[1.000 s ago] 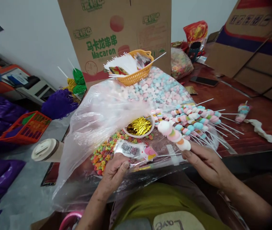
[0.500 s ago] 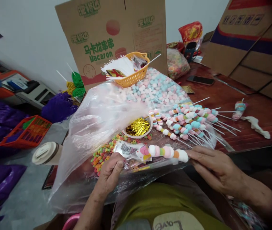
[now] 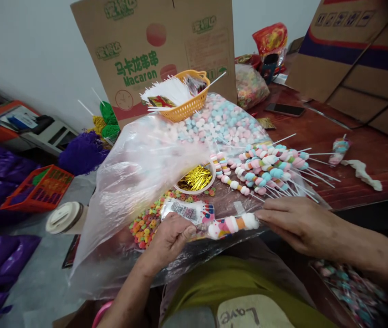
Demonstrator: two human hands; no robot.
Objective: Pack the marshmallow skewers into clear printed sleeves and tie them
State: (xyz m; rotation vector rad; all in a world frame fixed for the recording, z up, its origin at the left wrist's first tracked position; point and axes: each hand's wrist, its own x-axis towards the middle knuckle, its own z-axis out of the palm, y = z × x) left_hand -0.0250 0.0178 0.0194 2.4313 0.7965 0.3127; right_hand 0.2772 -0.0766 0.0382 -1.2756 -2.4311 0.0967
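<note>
Red-brown desk point(image 3: 368, 175) ran under it all. Tall ctn point(image 3: 180, 45) at back read "马卡龙串串" & "Macaron" in green; R-side ctn point(image 3: 344, 68) showed a row of handling icons, no. of words too small to read. Clear plastic bag point(image 3: 115, 182) w/ pastel marshmallows lay across the desk, yellow basket point(image 3: 192, 108) nr its back end. Clothing point(image 3: 194, 282) had approx. "Love" lettering. Pile of marshmallow sticks point(image 3: 271, 166) sat R of the bowl point(image 3: 196, 192) w/ gold ties point(image 3: 197, 176). R hand point(image 3: 293, 223) pinched the white end of a marshmallow skewer point(image 3: 237, 224), its far end inside a clear wrapper point(image 3: 201, 231); L hand point(image 3: 171, 238) gripped that wrapper, by printed packs point(image 3: 182, 210) w/ QR code.
</note>
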